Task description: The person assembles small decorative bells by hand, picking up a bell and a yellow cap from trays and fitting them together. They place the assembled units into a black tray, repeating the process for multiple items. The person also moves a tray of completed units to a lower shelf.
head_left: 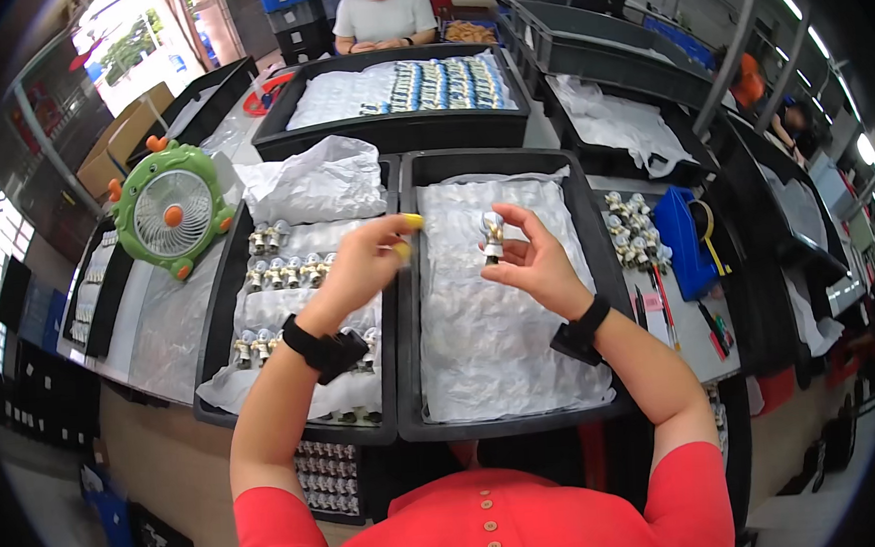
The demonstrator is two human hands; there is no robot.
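My right hand [542,267] pinches a small white, grey and gold figurine [492,232] with a dark base, held upright. It is above the right-hand black tray [413,335], which is lined with crinkled white sheeting [502,340]. Yellow covers sit on fingertips of my left hand [365,263]; its thumb and forefinger are apart with nothing between them. That hand hovers over the inner edges of the two trays. Beneath it, the left-hand black tray [211,373] carries rows of similar figurines [287,273] on white sheets.
A green frog-shaped fan [171,212] stands left. Loose figurines [635,229], a blue bin [684,243], a tape roll [708,237] and pens [665,305] lie right. Across the table a person [384,16] sits behind another black tray [389,136] of figurines.
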